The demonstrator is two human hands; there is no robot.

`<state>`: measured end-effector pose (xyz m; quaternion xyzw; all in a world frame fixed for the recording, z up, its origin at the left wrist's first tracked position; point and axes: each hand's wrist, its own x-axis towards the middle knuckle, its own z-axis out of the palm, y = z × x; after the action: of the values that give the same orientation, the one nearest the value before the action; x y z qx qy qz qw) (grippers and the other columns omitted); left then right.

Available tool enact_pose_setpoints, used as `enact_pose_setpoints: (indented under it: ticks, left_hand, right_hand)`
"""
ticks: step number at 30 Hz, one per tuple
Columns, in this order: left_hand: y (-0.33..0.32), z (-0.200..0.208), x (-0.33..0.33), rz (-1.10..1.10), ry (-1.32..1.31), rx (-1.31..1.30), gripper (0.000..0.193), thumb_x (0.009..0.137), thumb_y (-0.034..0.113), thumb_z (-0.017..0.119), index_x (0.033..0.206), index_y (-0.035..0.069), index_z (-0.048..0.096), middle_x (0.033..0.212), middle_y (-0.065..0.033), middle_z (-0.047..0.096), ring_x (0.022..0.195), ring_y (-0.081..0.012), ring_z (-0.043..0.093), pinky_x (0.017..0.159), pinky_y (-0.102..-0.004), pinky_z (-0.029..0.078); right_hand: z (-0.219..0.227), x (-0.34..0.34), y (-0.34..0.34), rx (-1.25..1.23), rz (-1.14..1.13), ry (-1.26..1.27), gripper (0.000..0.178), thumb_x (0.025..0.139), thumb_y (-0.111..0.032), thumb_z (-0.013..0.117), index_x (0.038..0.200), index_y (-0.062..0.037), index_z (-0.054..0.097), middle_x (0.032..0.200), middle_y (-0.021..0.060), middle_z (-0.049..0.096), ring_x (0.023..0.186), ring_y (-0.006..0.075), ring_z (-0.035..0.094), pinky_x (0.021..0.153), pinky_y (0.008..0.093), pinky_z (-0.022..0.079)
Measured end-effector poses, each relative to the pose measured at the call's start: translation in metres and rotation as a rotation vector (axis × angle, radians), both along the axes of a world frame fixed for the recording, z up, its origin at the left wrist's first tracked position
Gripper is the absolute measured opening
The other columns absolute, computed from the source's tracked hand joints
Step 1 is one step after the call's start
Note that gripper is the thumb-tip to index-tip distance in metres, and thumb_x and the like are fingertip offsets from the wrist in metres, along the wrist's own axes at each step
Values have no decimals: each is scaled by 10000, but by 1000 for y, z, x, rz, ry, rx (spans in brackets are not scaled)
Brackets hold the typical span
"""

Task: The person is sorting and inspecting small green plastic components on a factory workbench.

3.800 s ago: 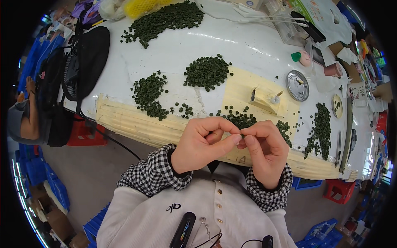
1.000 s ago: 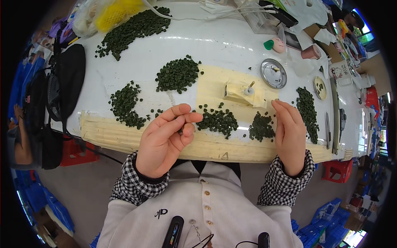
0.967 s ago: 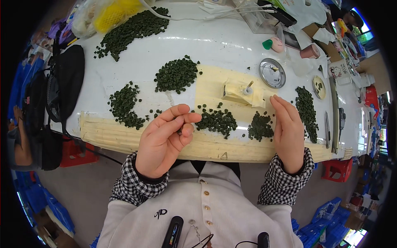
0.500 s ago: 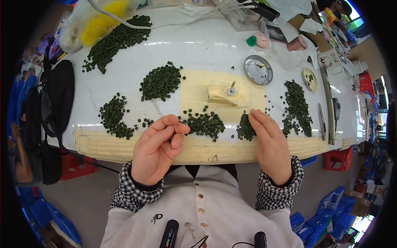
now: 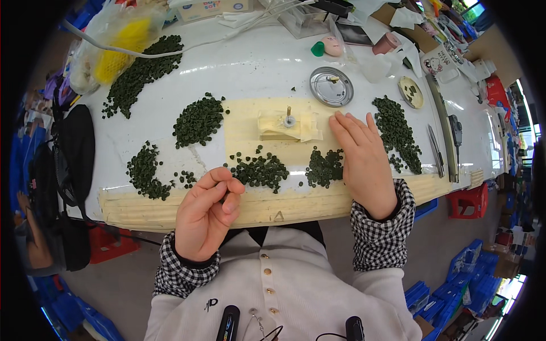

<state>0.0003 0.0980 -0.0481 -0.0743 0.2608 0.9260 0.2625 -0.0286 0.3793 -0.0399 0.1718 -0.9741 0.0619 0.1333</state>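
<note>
Small dark green round pieces lie in several heaps on the white table. My left hand [image 5: 206, 213] is raised over the near edge with fingers curled and tips pressed together; what they hold, if anything, is hidden. Just beyond its fingertips is a loose heap of pieces [image 5: 260, 172]. My right hand [image 5: 367, 162] lies flat with fingers stretched, its thumb side against a smaller heap [image 5: 324, 168]. Ahead, between the hands, sits a small block wrapped in cream tape [image 5: 284, 126], with a thin upright pin [image 5: 289, 112] on top.
More green heaps lie left [image 5: 199, 120], far left [image 5: 142, 74] and right [image 5: 398, 133]. A round metal lid [image 5: 331, 87] and a small cream dish [image 5: 410, 92] are beyond my right hand. Tweezers [image 5: 436, 150] lie at right. Tape covers the front edge [image 5: 170, 207].
My right hand has moved farther from me, and the heap beside it is spread wider. My left hand keeps its curled shape. The whole view has shifted slightly.
</note>
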Motion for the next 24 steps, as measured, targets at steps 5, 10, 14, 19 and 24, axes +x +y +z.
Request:
enact_pose_setpoints:
  ticks: [5, 10, 14, 19, 24]
  left_hand:
    - [1, -1, 1, -9, -12, 7, 210, 980, 53, 399, 1142, 12, 526, 1000, -119, 635, 730, -112, 505, 620, -222, 432]
    - [4, 4, 1, 33, -51, -86, 207, 974, 44, 407, 1151, 28, 513, 964, -83, 607, 670, -77, 459, 539, -192, 393]
    - [4, 5, 1, 17, -47, -82, 208, 975, 49, 407, 1154, 25, 512, 950, -78, 607, 663, -76, 456, 539, -192, 393]
    - [-1, 4, 1, 20, -42, -67, 217, 972, 43, 407, 1163, 25, 508, 952, -82, 608, 669, -78, 457, 544, -195, 396]
    - [-1, 4, -1, -1, -25, -87, 209, 1017, 154, 371, 1116, 37, 514, 783, -32, 568, 568, -60, 396, 473, -184, 343]
  right_hand:
    - [6, 24, -9, -108, 42, -96, 470, 750, 64, 480, 1216, 42, 540, 1225, 182, 558, 1159, 314, 525, 1094, 464, 319]
    - [18, 31, 3, -283, 29, -121, 476, 746, 94, 458, 1207, 26, 555, 1189, 193, 570, 1120, 335, 536, 1073, 475, 345]
    - [11, 17, 13, -199, -56, -29, 509, 736, 108, 454, 1237, 41, 523, 1196, 200, 567, 1119, 347, 532, 1078, 480, 332]
    - [5, 24, 1, -109, -23, -46, 490, 742, 96, 453, 1227, 72, 514, 1199, 212, 563, 1130, 355, 525, 1076, 477, 331]
    - [7, 43, -13, -256, 31, -120, 437, 777, 82, 500, 1211, 52, 538, 1139, 201, 593, 1087, 362, 548, 1040, 480, 372]
